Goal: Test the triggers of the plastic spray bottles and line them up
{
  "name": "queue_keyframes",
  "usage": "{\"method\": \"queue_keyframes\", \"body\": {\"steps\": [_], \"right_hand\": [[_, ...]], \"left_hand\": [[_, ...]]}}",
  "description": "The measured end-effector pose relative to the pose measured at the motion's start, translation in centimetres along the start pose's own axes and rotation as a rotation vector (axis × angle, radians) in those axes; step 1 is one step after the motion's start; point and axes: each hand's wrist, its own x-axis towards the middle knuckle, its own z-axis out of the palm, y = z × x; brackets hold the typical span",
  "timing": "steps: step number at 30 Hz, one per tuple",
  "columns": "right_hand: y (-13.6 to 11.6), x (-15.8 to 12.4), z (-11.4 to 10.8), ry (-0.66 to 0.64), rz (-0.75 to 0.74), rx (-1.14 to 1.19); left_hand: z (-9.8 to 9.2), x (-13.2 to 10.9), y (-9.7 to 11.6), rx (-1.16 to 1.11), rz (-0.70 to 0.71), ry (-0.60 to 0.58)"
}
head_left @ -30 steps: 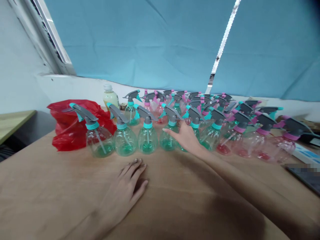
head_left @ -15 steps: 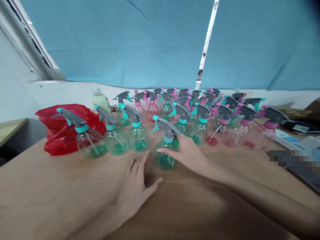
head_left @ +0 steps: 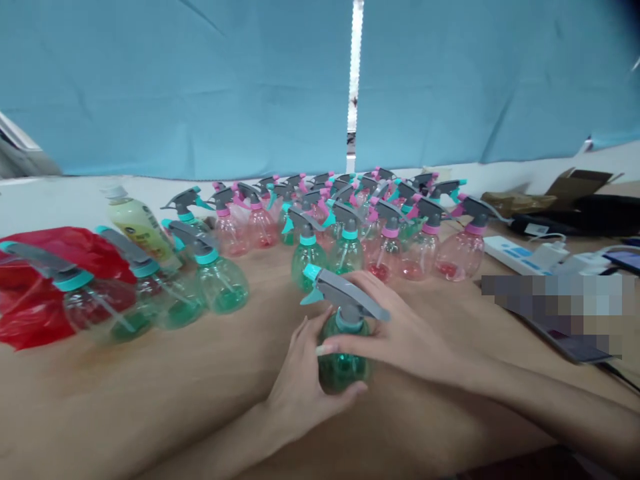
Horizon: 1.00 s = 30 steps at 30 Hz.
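Note:
A green spray bottle point(head_left: 345, 370) with a grey trigger head and turquoise collar stands upright between my hands, near the front of the table. My right hand point(head_left: 400, 333) wraps round its upper body just under the collar, thumb across the front. Around the lower left side curves my left hand point(head_left: 305, 377), its fingers against the bottle and its thumb reaching along the near side. Behind are rows of pink and green spray bottles, among them a green spray bottle point(head_left: 309, 259) and a pink spray bottle point(head_left: 460, 255). Three more green ones, including one spray bottle point(head_left: 223, 287), stand to the left.
A red plastic bag point(head_left: 30, 320) lies at the left, with a pale yellow-green bottle point(head_left: 143, 223) behind it. On the right are a white power strip point(head_left: 515, 255) with plugs, a partly blurred flat device point(head_left: 555, 333) and an open cardboard box point(head_left: 580, 187). A blue curtain point(head_left: 225, 87) hangs behind.
My right hand has brought the green spray bottle nearer to me, away from the rows. My left hand has closed in around its lower side. The view has turned to the right.

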Motion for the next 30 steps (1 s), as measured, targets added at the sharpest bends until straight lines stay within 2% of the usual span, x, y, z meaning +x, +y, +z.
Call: {"method": "queue_keyframes", "body": {"steps": [4, 7, 12, 17, 20, 24, 26, 30], "right_hand": [[1.2, 0.4, -1.6, -0.063, 0.044, 0.27], [1.8, 0.4, -2.3, -0.087, 0.017, 0.356], [2.0, 0.0, -2.9, 0.031, -0.009, 0.345], [2.6, 0.5, -3.1, 0.005, -0.055, 0.204], [3.4, 1.4, -3.0, 0.056, -0.093, 0.158], [4.4, 2.7, -2.9, 0.085, -0.088, 0.134], [4.6, 3.3, -2.9, 0.061, -0.068, 0.129], [4.9, 3.8, -2.9, 0.01, -0.04, 0.101]], "left_hand": [[1.4, 1.6, 0.4, -0.089, 0.026, -0.093], [2.3, 2.8, 0.5, -0.136, 0.069, -0.122], [3.1, 4.2, 0.7, -0.177, 0.137, -0.143], [2.3, 4.2, 0.5, -0.127, 0.117, -0.187], [1.2, 3.9, -0.7, 0.037, 0.096, -0.226], [0.1, 3.5, -2.6, 0.25, -0.016, -0.243], [-0.2, 3.3, -3.1, 0.297, -0.051, -0.257], [-0.1, 3.3, -3.2, 0.329, -0.022, -0.271]]}}
